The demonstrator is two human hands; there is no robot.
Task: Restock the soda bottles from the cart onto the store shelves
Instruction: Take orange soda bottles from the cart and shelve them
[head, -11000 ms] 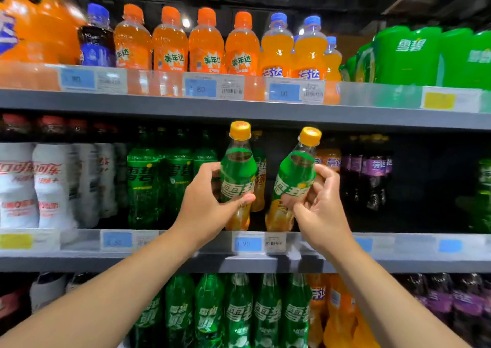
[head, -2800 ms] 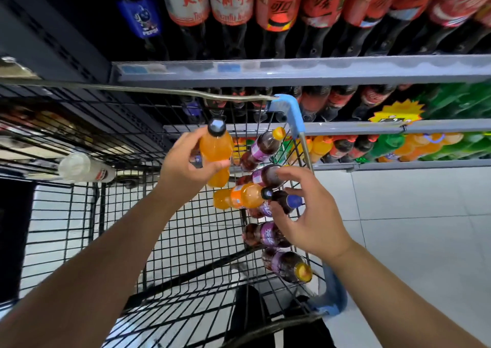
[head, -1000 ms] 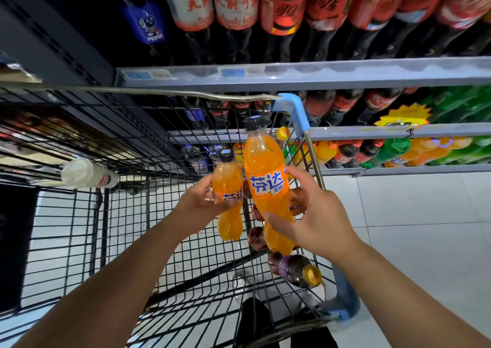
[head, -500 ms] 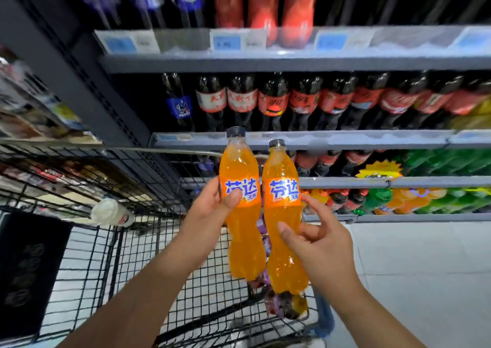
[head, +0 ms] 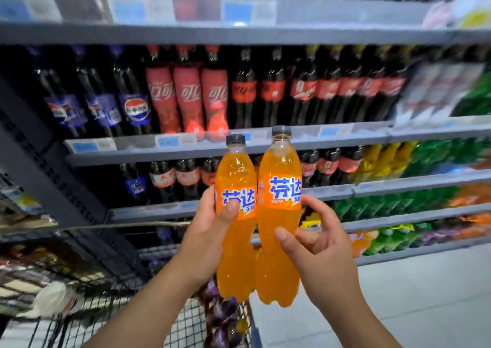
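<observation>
Currently gripping left orange bottle (head: pixel 236 262) in left hand (head: pixel 204 241), right orange bottle (head: pixel 276 273) in right hand (head: pixel 324 252); both labelled 芬达.

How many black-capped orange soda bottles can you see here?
2. The left bottle is in the left hand, the right bottle in the right hand. The blurred shelves may hide more.

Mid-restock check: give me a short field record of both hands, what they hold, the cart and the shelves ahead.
Left hand: grips left orange bottle, upright
Right hand: grips right orange bottle, upright, slightly higher
Bottles: side by side, dark caps on, not yet shelved
Cart: lower left, purple-labelled bottles inside
Shelves: cola bottles ahead
</observation>
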